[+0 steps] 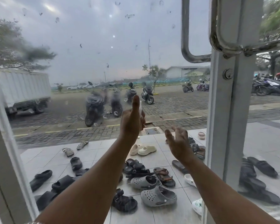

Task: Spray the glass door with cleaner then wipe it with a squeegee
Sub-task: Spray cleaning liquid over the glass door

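Close against the smudged glass door (87, 38), the left hand (132, 125) grips a small white spray bottle (141, 109) while the right hand (179, 143) hovers open and empty, so cleaner may run and streak, no squeegee being in view.

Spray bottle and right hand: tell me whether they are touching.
Apart. The head view shows a plain gap of paving between the open right hand and the spray bottle, which only the left hand grips.
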